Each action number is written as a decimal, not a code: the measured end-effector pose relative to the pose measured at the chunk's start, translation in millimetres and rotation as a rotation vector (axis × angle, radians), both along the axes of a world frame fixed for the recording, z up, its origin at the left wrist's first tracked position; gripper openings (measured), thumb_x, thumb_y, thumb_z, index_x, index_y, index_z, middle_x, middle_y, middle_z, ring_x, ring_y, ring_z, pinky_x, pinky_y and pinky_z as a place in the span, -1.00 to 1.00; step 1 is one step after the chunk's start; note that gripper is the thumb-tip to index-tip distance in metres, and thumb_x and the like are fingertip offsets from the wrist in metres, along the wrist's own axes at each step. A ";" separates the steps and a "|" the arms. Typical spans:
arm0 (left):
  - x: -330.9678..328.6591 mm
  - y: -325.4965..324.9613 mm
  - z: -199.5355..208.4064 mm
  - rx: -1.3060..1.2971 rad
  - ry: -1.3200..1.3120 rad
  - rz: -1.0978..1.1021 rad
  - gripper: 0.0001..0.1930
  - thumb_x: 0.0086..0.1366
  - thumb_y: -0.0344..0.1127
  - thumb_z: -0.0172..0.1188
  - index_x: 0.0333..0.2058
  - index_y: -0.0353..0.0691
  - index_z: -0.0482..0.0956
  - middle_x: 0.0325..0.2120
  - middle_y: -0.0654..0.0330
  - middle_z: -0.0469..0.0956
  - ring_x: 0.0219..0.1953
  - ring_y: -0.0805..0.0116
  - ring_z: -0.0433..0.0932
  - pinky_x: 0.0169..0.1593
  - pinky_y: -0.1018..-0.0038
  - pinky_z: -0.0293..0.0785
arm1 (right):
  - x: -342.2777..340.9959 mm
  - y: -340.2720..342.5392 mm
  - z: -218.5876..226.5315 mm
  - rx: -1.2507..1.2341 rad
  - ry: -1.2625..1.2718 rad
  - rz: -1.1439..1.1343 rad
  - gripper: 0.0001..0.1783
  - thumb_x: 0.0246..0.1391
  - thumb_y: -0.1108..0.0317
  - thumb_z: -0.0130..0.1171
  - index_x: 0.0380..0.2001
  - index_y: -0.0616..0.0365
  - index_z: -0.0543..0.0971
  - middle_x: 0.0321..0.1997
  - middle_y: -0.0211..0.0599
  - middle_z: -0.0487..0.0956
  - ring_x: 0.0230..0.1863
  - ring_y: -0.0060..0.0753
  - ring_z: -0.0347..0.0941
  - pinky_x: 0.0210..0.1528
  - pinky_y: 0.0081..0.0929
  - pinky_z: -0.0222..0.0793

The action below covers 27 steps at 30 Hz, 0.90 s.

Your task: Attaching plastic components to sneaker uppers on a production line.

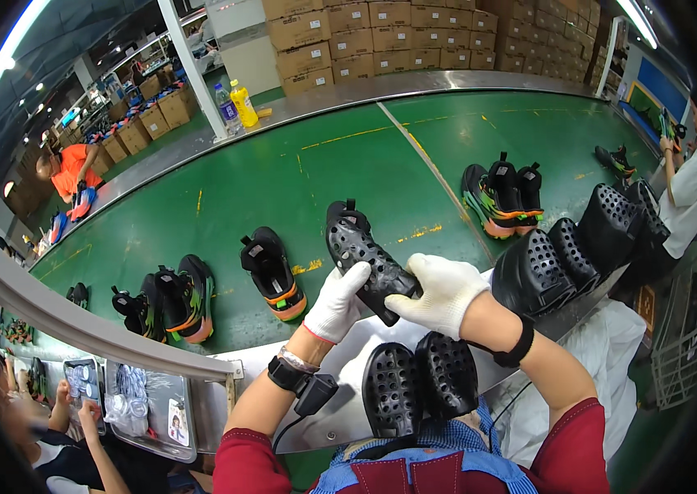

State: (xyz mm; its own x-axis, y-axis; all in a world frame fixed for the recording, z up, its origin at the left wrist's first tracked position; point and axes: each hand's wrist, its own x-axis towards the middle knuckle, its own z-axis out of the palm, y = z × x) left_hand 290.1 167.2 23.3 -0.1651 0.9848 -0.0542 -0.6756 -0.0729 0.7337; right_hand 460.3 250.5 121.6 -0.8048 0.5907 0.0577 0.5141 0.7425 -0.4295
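Observation:
Over the front edge of the green conveyor belt, my gloved left hand (338, 303) grips a black perforated shoe form (365, 259) from its near left side. My gloved right hand (440, 295) is closed round its near right end, thumb on top. Just beyond the form, a dark sneaker (350, 216) with a pull tab shows in part; whether the two touch is hidden. Two more black perforated forms (392, 387) lie side by side close to my body. Left of my hands, a black sneaker (270, 272) with an orange-green sole sits on the belt.
Several black perforated forms (533, 272) line the belt's right front edge. Sneakers stand in groups at left (188, 298) and right (503, 198). Two bottles (243, 103) stand on the far ledge. Co-workers are at far left (76, 169), lower left and right (690, 198). Metal trays (151, 412) adjoin the belt.

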 end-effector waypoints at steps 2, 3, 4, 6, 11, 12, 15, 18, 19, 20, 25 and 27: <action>-0.4 3.2 -3.9 0.009 -0.035 0.020 -0.63 0.34 -0.15 0.21 0.02 -0.15 0.39 -0.09 0.24 0.54 -0.10 0.35 0.59 0.01 0.27 0.60 | -5.5 3.7 -7.5 0.009 0.025 -0.006 -0.49 -0.03 -0.10 0.21 -0.40 0.22 0.51 -0.43 0.01 0.60 -0.34 0.09 0.58 -0.26 -0.16 0.51; -0.9 5.0 -5.9 0.019 -0.065 0.037 -0.64 0.35 -0.18 0.20 0.03 -0.15 0.39 -0.09 0.23 0.54 -0.09 0.36 0.59 -0.01 0.30 0.61 | -8.5 4.2 -6.5 -0.038 -0.011 -0.028 -0.50 -0.01 -0.09 0.19 -0.41 0.21 0.51 -0.48 0.00 0.61 -0.36 0.10 0.59 -0.26 -0.14 0.52; -1.8 7.0 -8.1 0.028 -0.096 0.056 -0.65 0.37 -0.21 0.19 0.04 -0.15 0.38 -0.09 0.22 0.54 -0.09 0.36 0.59 -0.03 0.33 0.63 | -11.0 4.3 -7.4 -0.041 -0.016 -0.026 -0.50 -0.01 -0.09 0.19 -0.41 0.21 0.51 -0.48 0.00 0.61 -0.36 0.10 0.59 -0.26 -0.14 0.52; -7.1 9.4 -12.5 0.020 -0.079 0.068 -0.65 0.38 -0.23 0.17 0.06 -0.17 0.37 -0.09 0.18 0.54 -0.08 0.35 0.59 -0.06 0.35 0.64 | -14.2 4.6 -10.4 -0.001 -0.108 -0.053 -0.51 -0.01 -0.09 0.19 -0.41 0.20 0.52 -0.50 0.01 0.61 -0.36 0.09 0.60 -0.25 -0.14 0.53; -28.6 13.5 -14.2 -0.187 0.726 0.034 -0.47 0.28 -0.04 0.24 0.09 -0.25 0.43 -0.03 0.09 0.49 -0.03 0.28 0.56 0.01 0.35 0.55 | -15.7 26.5 -16.2 0.029 -0.224 -0.047 -0.47 0.00 -0.14 0.13 -0.39 0.20 0.58 -0.44 0.07 0.63 -0.31 0.11 0.61 -0.18 -0.12 0.53; -31.7 16.8 -10.6 -0.233 1.307 0.102 -0.42 0.23 0.01 0.27 0.09 -0.27 0.45 0.00 0.06 0.47 0.00 0.25 0.54 0.05 0.36 0.51 | -15.0 32.8 -15.9 0.046 -0.269 -0.073 -0.45 0.01 -0.16 0.11 -0.37 0.20 0.60 -0.41 0.09 0.63 -0.29 0.12 0.61 -0.15 -0.11 0.53; -44.2 29.4 -33.7 -0.218 1.614 0.042 -0.52 0.17 0.02 0.26 -0.07 -0.22 0.59 -0.07 -0.04 0.53 -0.06 0.04 0.55 0.04 0.31 0.47 | -18.5 46.9 -13.3 0.009 -0.286 -0.057 -0.44 -0.03 -0.12 0.12 -0.42 0.28 0.61 -0.47 0.12 0.61 -0.34 0.15 0.60 -0.18 -0.15 0.52; -31.1 38.7 -37.9 -0.254 1.626 0.007 -0.68 0.20 -0.03 0.22 -0.21 -0.11 0.65 -0.25 0.01 0.61 -0.16 -0.03 0.58 -0.09 0.23 0.48 | -29.2 62.5 -9.4 -0.119 -0.340 -0.034 -0.40 -0.04 -0.12 0.07 -0.40 0.33 0.62 -0.46 0.17 0.59 -0.34 0.13 0.60 -0.19 -0.21 0.50; -23.8 41.6 -39.8 -0.269 1.607 -0.005 -0.69 0.21 -0.04 0.21 -0.21 -0.10 0.65 -0.25 0.01 0.61 -0.16 -0.02 0.58 -0.10 0.23 0.49 | -29.6 68.5 -10.0 -0.150 -0.357 -0.007 -0.38 -0.06 -0.14 0.06 -0.38 0.34 0.62 -0.45 0.18 0.59 -0.34 0.10 0.59 -0.20 -0.23 0.49; -17.9 43.9 -42.5 -0.286 1.589 -0.017 -0.71 0.22 -0.04 0.20 -0.21 -0.08 0.65 -0.25 0.02 0.61 -0.17 -0.02 0.59 -0.11 0.23 0.49 | -30.4 76.0 -11.0 -0.182 -0.374 0.020 -0.35 -0.07 -0.15 0.05 -0.36 0.35 0.63 -0.45 0.19 0.58 -0.35 0.08 0.59 -0.21 -0.25 0.49; -13.3 44.1 -36.3 -0.340 1.562 -0.041 -0.65 0.21 0.02 0.25 -0.16 -0.06 0.63 -0.27 0.02 0.64 -0.18 0.00 0.59 -0.10 0.27 0.48 | -55.6 99.6 4.8 -0.277 -0.439 0.023 -0.37 -0.11 -0.16 0.12 -0.49 0.33 0.64 -0.60 -0.16 0.57 -0.51 -0.32 0.50 -0.35 -0.39 0.41; -16.0 47.1 -42.8 -0.291 1.617 -0.045 -0.65 0.21 0.01 0.23 -0.17 -0.09 0.63 -0.24 0.02 0.63 -0.16 0.00 0.59 -0.09 0.26 0.48 | -71.4 110.9 -3.8 -0.256 -0.462 0.040 -0.39 -0.14 -0.15 0.12 -0.51 0.32 0.65 -0.56 -0.09 0.59 -0.49 -0.19 0.50 -0.34 -0.33 0.42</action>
State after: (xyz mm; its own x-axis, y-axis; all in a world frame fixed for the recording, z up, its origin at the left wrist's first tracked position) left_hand 274.1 214.3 -19.5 -0.2043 0.9782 -0.0374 0.7617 0.1829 0.6216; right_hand 388.9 361.4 117.8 -0.7344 0.5078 -0.4503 0.6662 0.6662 -0.3352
